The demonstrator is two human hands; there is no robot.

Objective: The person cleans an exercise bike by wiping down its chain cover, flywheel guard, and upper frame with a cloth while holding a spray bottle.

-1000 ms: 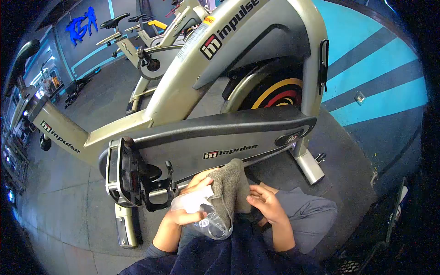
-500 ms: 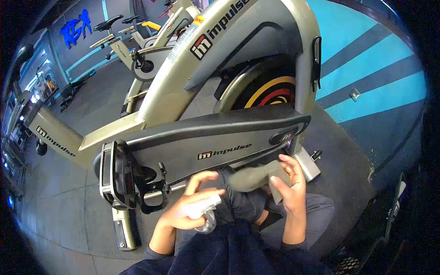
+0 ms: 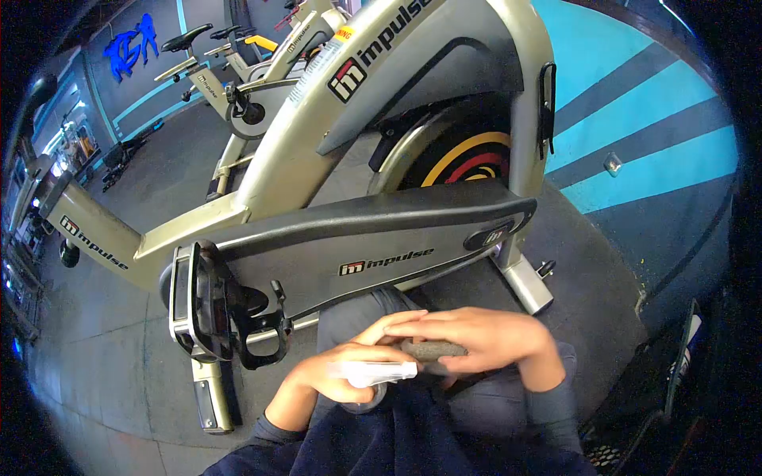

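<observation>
My left hand (image 3: 337, 366) is closed round a spray bottle (image 3: 379, 373) with a white spray head. Its clear body shows only partly below my fingers. My right hand (image 3: 488, 339) has its fingers bent over a folded grey cloth (image 3: 432, 350). Both hands meet in front of my lap, and the left fingertips reach the cloth's near side. Just beyond them stands an exercise bike with a grey side cover (image 3: 381, 258). Its black pedal with a toe cage (image 3: 266, 329) is to the left of my hands.
The bike's pale frame (image 3: 278, 159) rises ahead, with a dark flywheel (image 3: 460, 159) behind the cover. More exercise bikes (image 3: 250, 115) stand further back on the dark floor (image 3: 103, 333). A blue and grey striped wall (image 3: 635, 127) is at the right.
My right hand has swung left and turned palm down, bringing the cloth against my left hand. The spray bottle has tilted, its white head now pointing right.
</observation>
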